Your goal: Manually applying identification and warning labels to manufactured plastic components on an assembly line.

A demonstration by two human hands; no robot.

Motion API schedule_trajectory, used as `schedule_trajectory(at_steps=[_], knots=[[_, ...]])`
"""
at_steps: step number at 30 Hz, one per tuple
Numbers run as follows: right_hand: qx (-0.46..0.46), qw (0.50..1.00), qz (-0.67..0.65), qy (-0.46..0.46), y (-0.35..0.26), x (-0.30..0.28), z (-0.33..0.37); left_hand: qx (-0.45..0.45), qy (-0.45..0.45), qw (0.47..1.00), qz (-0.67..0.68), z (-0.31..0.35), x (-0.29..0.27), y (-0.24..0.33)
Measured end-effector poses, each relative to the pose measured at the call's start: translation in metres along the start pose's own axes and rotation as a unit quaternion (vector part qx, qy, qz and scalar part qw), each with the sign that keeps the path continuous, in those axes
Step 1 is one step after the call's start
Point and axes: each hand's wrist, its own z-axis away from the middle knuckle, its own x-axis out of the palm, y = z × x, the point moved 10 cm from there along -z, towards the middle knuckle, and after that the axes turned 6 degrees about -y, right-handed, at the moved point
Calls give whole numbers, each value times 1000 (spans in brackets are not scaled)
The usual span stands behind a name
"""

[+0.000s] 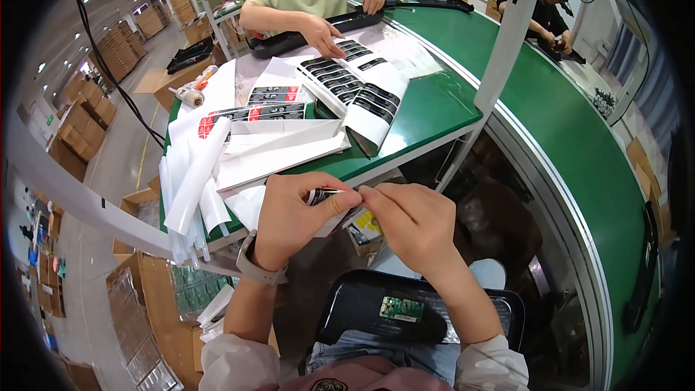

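Note:
My left hand (287, 211), with a watch strap on its wrist, is closed round a small black piece with pale markings (318, 195). Thumb and fingers hide most of this piece, so its kind does not show. My right hand (414, 223) pinches at the piece's right end, its fingertips meeting my left thumb. What exactly lies between the right fingertips is hidden. Below both hands, a black tray (337, 308) rests on my lap. In it lies a green circuit board (401, 309).
Ahead, a green table (434, 105) bears label sheets (340, 87), a white box lid (282, 159) and rolled white sheets (192, 185). Across it, a person handles a long black housing (318, 35). A green conveyor (579, 195) curves along the right; a white post (507, 36) stands beside it.

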Motion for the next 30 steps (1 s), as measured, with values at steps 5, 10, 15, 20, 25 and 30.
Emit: schedule_trajectory(at_steps=[5, 10, 15, 20, 25, 30], knots=[[-59, 994, 87, -16, -9, 5, 7, 22, 17, 999, -27, -5, -1, -2], [-51, 998, 32, 15, -1, 0, 6, 17, 38, 999, 2, -10, -1, -4], [73, 996, -43, 38, 31, -28, 24, 70, 198, 975, 70, -48, -57, -38], [354, 926, -130, 25, 95, -70, 115, 14, 218, 959, -181, -98, -131, -102], [408, 873, -119, -239, 90, -62, 245, -131, 164, 866, -455, -104, -104, -122], [428, 784, 136, -428, 82, -62, 343, 207, 335, 757, -521, -37, -55, 14]])
